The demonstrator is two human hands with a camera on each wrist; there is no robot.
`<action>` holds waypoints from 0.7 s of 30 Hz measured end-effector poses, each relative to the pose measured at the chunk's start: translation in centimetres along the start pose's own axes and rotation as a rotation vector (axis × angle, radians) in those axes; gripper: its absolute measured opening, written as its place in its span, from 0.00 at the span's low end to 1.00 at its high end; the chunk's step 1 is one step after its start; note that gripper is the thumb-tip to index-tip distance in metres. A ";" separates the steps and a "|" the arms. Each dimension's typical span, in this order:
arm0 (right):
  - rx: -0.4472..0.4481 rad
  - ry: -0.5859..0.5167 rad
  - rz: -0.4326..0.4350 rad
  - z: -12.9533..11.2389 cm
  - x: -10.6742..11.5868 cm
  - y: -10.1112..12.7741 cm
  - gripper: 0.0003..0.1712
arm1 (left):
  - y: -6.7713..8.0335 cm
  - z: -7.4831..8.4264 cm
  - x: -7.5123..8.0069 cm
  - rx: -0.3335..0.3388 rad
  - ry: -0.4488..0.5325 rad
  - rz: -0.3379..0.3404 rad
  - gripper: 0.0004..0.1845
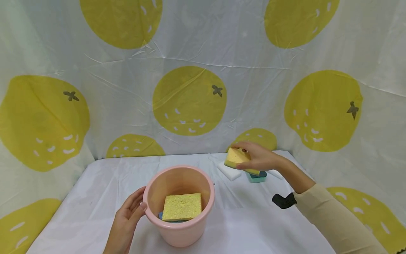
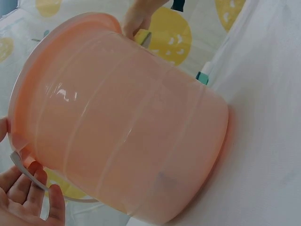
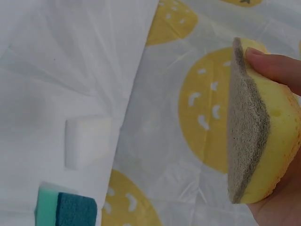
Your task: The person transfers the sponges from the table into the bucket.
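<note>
A pink plastic bucket (image 1: 179, 225) stands on the white table near the front; it fills the left wrist view as the bucket wall (image 2: 122, 122). Inside it a flat yellow sponge (image 1: 182, 206) lies on something blue. My left hand (image 1: 128, 215) rests against the bucket's left rim, fingers (image 2: 28, 193) straight, thumb on the rim. My right hand (image 1: 258, 157) grips a yellow sponge (image 1: 236, 158) with a grey-brown scouring side (image 3: 244, 127), lifted above the table at the back right.
A white foam block (image 1: 229, 171) (image 3: 87, 141) and a teal-and-blue sponge (image 1: 257, 176) (image 3: 66, 209) lie on the table below my right hand. A white cloth with yellow lemon prints (image 1: 190, 100) hangs behind and at both sides.
</note>
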State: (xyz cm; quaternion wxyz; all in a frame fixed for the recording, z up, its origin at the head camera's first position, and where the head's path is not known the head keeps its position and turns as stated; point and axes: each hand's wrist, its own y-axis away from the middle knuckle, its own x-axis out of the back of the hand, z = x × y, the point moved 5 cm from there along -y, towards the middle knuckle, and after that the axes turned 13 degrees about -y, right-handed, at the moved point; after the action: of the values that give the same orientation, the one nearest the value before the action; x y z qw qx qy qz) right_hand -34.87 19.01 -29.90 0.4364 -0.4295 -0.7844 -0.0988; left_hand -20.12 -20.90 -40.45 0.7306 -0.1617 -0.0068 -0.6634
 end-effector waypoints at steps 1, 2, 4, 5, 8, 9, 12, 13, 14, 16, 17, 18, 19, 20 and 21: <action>0.005 -0.001 -0.006 -0.3 -0.1 -0.2 0.40 | 0.0 -0.1 0.0 0.001 -0.002 0.000 0.25; 0.009 -0.004 -0.011 -0.7 -0.2 -0.4 0.40 | 0.0 -0.1 0.0 0.000 -0.004 0.000 0.25; 0.016 -0.007 -0.020 -1.4 -0.4 -0.8 0.40 | 0.0 -0.1 0.0 -0.003 -0.001 -0.002 0.25; 0.020 -0.009 -0.024 -1.8 -0.5 -1.0 0.40 | 0.0 -0.1 0.0 -0.005 0.001 -0.004 0.25; 0.042 0.000 -0.037 -3.0 -0.9 -1.5 0.41 | 0.0 -0.2 0.1 -0.007 0.003 -0.004 0.25; 0.051 0.007 -0.043 -3.3 -1.0 -1.8 0.41 | 0.0 -0.2 0.1 -0.007 0.003 -0.004 0.25; 0.084 0.015 -0.071 -4.3 -1.5 -2.4 0.40 | 0.0 -0.2 0.1 -0.006 0.001 -0.003 0.25; 0.090 0.015 -0.081 -4.6 -1.7 -2.6 0.39 | 0.0 -0.2 0.1 -0.006 0.001 -0.004 0.25; 0.098 0.014 -0.093 -4.9 -1.9 -2.8 0.39 | 0.0 -0.2 0.1 -0.006 0.000 -0.004 0.25; 0.106 0.007 -0.113 -5.4 -2.4 -3.2 0.39 | 0.0 -0.2 0.0 -0.007 0.001 -0.004 0.25; 0.109 0.007 -0.122 -5.7 -2.6 -3.3 0.39 | 0.0 -0.2 0.0 -0.007 0.000 -0.004 0.25; 0.111 0.006 -0.128 -5.9 -2.8 -3.5 0.38 | 0.0 -0.2 0.0 -0.007 0.001 -0.005 0.25; 0.117 0.002 -0.136 -6.2 -3.0 -3.6 0.38 | 0.0 -0.2 0.0 -0.005 -0.002 -0.004 0.25; 0.122 -0.001 -0.144 -6.5 -3.1 -3.8 0.38 | 0.0 -0.2 0.0 -0.003 -0.003 -0.003 0.25; 0.129 -0.004 -0.153 -6.7 -3.3 -3.9 0.37 | 0.0 -0.2 0.0 -0.002 -0.004 -0.003 0.25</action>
State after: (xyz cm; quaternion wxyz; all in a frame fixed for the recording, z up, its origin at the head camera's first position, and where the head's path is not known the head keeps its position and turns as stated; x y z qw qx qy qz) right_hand -33.02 11.09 -27.59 0.4529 -0.3397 -0.8204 -0.0799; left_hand -20.19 -20.98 -40.58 0.7294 -0.1638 -0.0078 -0.6641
